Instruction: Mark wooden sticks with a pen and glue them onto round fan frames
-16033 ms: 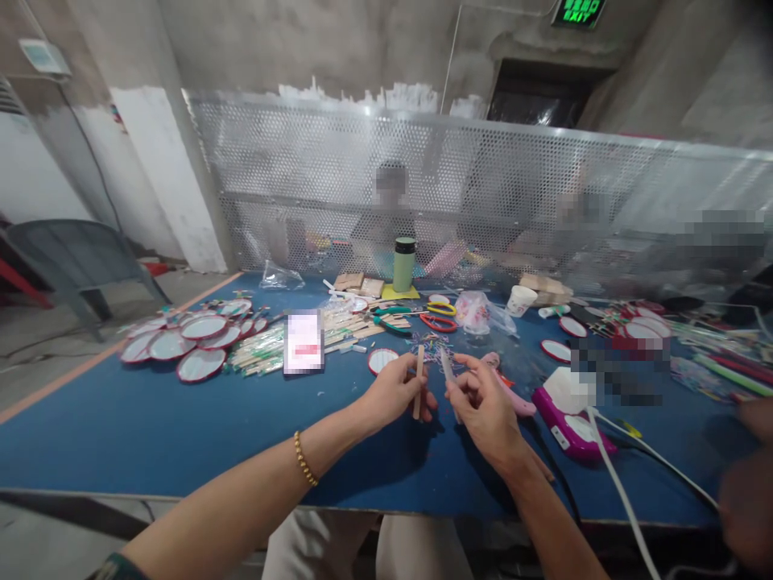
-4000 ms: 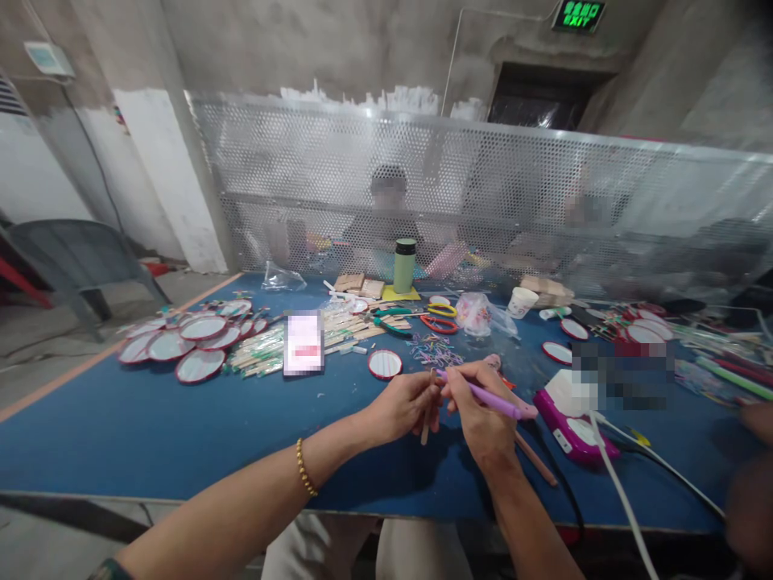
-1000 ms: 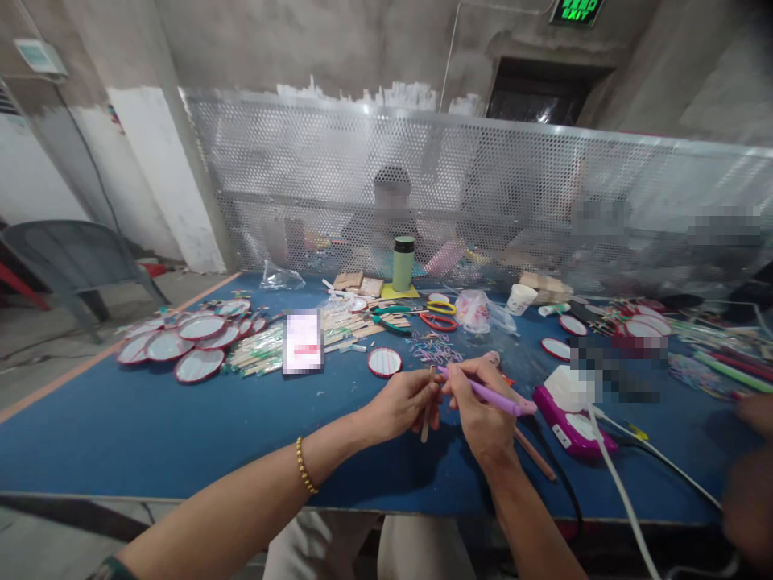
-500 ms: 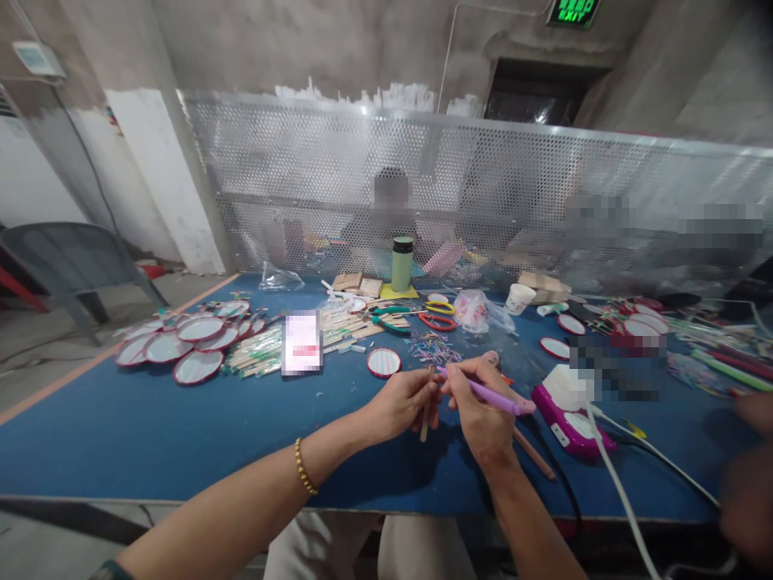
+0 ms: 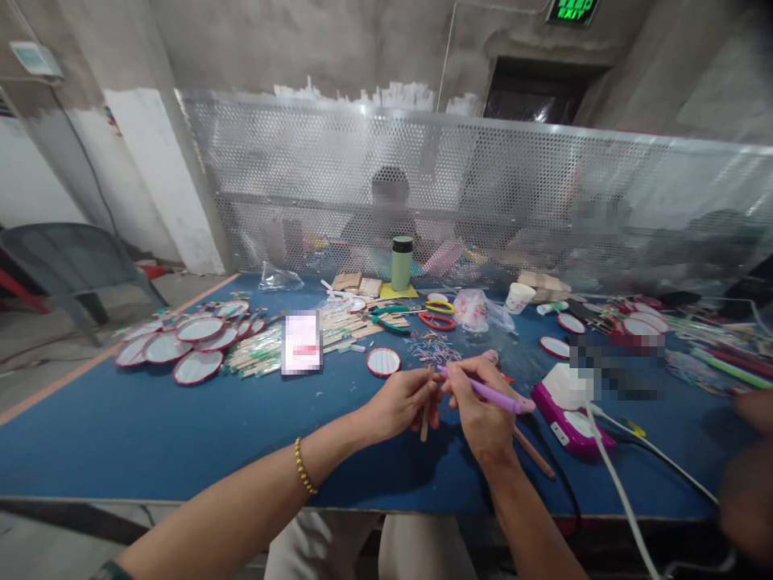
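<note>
Near the front of the blue table, my left hand (image 5: 398, 403) is closed around a flat wooden stick (image 5: 425, 423), held nearly upright. My right hand (image 5: 486, 407) grips a purple pen-shaped tool (image 5: 498, 396) with a pinkish rear end. Its tip points left, close to the top of the stick; whether the two touch I cannot tell. Just beyond my hands lie a round white disc with a red rim (image 5: 383, 362) and a pile of small coloured pieces (image 5: 431, 348). Under my right wrist a brownish stick (image 5: 534, 453) rests on the table.
To the left are stacked red-rimmed discs (image 5: 199, 329), bundled wooden sticks (image 5: 259, 354) and a phone (image 5: 303, 342). Pliers (image 5: 392, 321) and a green bottle (image 5: 402, 266) stand or lie behind. A magenta power strip (image 5: 571, 431) with cables sits right. Another person's blurred hand (image 5: 754, 411) shows at far right.
</note>
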A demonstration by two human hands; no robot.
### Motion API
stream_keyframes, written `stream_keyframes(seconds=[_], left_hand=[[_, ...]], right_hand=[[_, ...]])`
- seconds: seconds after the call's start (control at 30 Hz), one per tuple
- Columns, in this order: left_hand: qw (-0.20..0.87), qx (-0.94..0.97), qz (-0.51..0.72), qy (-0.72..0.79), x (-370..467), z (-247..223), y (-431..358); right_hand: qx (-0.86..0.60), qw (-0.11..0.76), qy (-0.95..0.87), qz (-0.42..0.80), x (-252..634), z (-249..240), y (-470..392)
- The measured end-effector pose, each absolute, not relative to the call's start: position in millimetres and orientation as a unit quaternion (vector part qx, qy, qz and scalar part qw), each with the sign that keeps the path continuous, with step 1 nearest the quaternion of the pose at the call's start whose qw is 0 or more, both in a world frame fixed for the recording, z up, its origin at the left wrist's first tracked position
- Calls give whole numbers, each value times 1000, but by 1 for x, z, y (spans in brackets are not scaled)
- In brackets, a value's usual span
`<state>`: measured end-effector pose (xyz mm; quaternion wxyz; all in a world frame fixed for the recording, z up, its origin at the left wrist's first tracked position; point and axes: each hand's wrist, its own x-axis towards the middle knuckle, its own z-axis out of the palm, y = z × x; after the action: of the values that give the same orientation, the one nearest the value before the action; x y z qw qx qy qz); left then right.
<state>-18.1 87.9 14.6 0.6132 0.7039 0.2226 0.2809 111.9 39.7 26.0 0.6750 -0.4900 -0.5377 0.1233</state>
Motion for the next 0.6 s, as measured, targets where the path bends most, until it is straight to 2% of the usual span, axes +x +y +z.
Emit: stream_keyframes(seconds=[0.6], left_hand=[[613,703,280,226,-18,17,86]], right_hand=[[-489,675,-541,112,111,27,39]])
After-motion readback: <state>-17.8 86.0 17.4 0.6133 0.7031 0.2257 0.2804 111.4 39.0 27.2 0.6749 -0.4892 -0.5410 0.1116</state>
